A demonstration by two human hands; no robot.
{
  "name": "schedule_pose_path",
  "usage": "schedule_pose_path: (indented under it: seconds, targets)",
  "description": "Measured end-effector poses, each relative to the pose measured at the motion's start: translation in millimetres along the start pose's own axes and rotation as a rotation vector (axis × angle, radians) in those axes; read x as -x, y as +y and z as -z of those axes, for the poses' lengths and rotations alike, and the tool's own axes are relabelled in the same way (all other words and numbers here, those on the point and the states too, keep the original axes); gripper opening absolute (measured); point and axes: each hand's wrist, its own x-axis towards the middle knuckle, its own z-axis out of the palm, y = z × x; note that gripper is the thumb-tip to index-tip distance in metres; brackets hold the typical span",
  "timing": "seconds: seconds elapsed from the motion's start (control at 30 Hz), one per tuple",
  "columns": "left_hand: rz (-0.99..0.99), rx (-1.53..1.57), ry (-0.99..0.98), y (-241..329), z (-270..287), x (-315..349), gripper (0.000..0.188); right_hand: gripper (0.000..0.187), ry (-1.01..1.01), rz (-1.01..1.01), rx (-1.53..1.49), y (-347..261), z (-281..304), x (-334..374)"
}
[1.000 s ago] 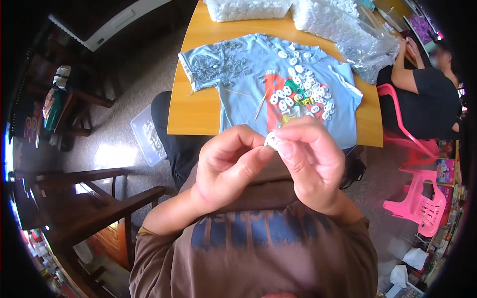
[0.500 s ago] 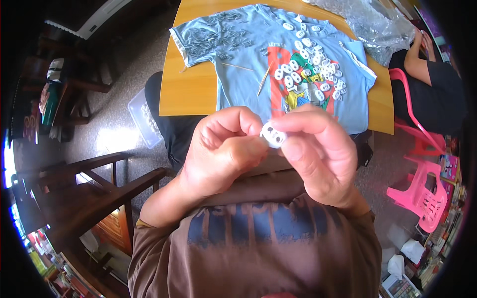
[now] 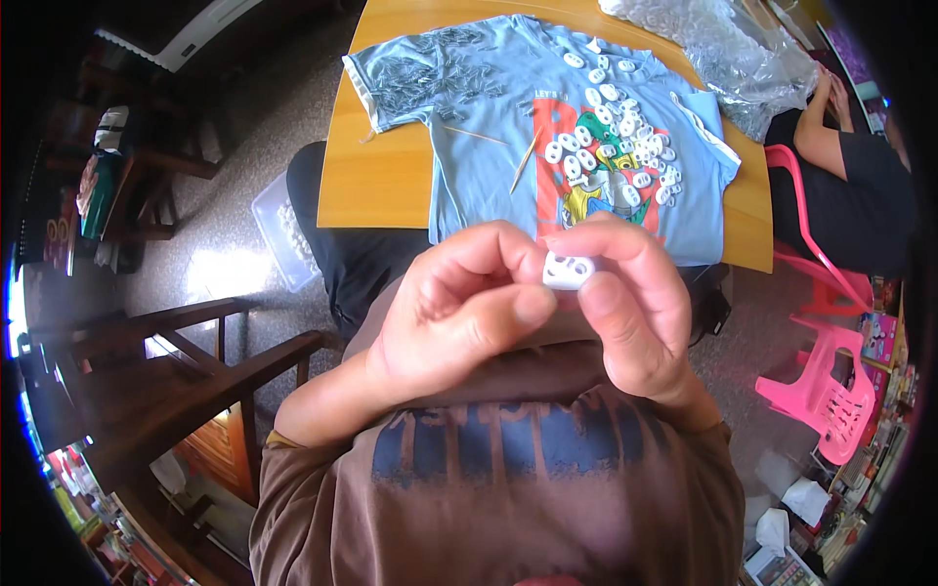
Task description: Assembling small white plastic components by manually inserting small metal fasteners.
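Observation:
Above my lap I hold a small white plastic piece with dark round holes [image 3: 570, 272]. The thumb and forefinger of my right hand [image 3: 640, 303] pinch its right side. My left hand [image 3: 454, 303] is closed, its curled forefinger and thumb at the piece's left edge. Whether a small pin sits between those left fingertips is hidden. Beyond my hands, a light blue T-shirt [image 3: 479, 186] is spread on the table. Many similar white pieces [image 3: 645, 146] lie heaped on its printed front. A pile of small thin metal pins [image 3: 420, 78] covers its left sleeve.
Two thin pointed sticks, one of them a wooden stick [image 3: 528, 156], lie on the shirt. The yellow wooden table [image 3: 371, 186] has clear plastic bags [image 3: 723, 49] at its far right. A person in dark clothes [image 3: 860, 186] sits there. Pink plastic stool [image 3: 826, 391] stands right; clear bin [image 3: 283, 234] left.
The white piece has turned in my fingers and shifted slightly right and down. My left thumb has moved off its face toward its lower left edge.

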Motion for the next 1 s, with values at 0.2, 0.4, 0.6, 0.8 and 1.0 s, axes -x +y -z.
schedule_pose_path:
  seconds: [0.2, 0.4, 0.6, 0.8, 1.0]
  targets:
    - [-0.407, -0.631, -0.033, -2, 14, -7, 0.025, 0.023, -0.036, -0.040, -0.047, -1, 2, 2]
    - [-0.699, -1.088, -0.055, 4, 19, -10, 0.033, 0.021, -0.096, 0.036, 0.016, 4, 5, -2]
    - [-0.639, -1.058, -0.074, 4, 13, -5, 0.033, 0.020, -0.105, 0.028, -0.037, 7, 5, -1]
    - [-0.652, -1.022, -0.142, 4, 17, -7, 0.027, 0.019, -0.100, 0.092, -0.007, 11, 5, -2]
    - [-0.745, -1.050, -0.235, 5, 22, -9, 0.025, 0.017, -0.105, 0.136, -0.043, 9, 2, -3]
